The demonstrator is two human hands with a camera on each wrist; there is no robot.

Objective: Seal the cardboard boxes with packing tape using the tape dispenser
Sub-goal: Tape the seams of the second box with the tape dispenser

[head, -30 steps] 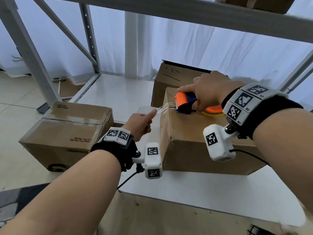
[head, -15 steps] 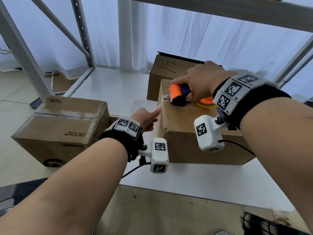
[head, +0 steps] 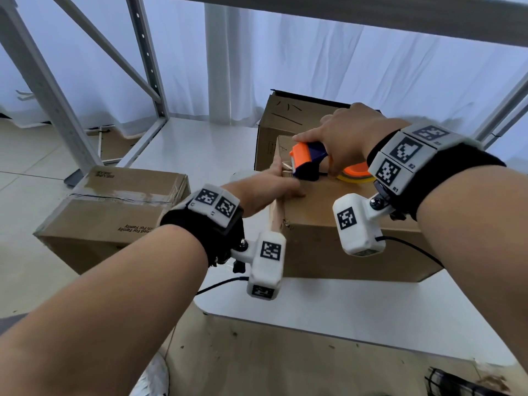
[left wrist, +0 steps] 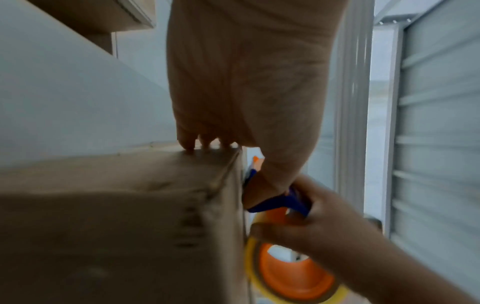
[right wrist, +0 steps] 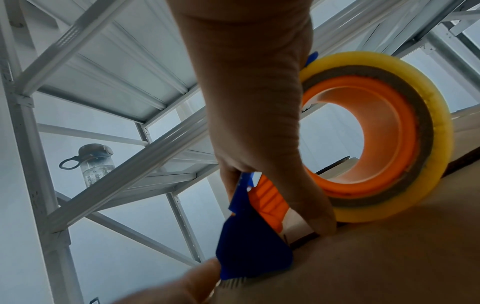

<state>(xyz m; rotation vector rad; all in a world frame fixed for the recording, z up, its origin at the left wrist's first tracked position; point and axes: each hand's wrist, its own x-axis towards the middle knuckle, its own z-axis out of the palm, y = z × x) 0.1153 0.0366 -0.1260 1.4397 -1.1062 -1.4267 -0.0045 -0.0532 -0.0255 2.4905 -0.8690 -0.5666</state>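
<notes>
A closed cardboard box (head: 328,218) stands on the white table (head: 343,304). My right hand (head: 345,132) grips the orange and blue tape dispenser (head: 307,160), whose front sits on the box top at its left edge. The yellowish tape roll (head: 354,174) shows behind the hand. My left hand (head: 265,190) straddles that same edge beside the dispenser. Its thumb lies on the box top and its fingertips (left wrist: 187,144) press on the box's side (left wrist: 103,205). In the right wrist view the dispenser's blue nose (right wrist: 254,236) touches the cardboard (right wrist: 389,257) beside the roll (right wrist: 376,133).
A second box (head: 285,118) with a raised flap stands just behind the first. A taped box (head: 114,201) sits on the floor to the left. Grey shelf uprights (head: 43,75) rise at the left and a beam (head: 343,12) crosses overhead. A water bottle (right wrist: 96,164) stands on a shelf.
My left hand held a stretch of tape out to the left of the box. It has moved right onto the box's left top edge. The dispenser stays at that edge.
</notes>
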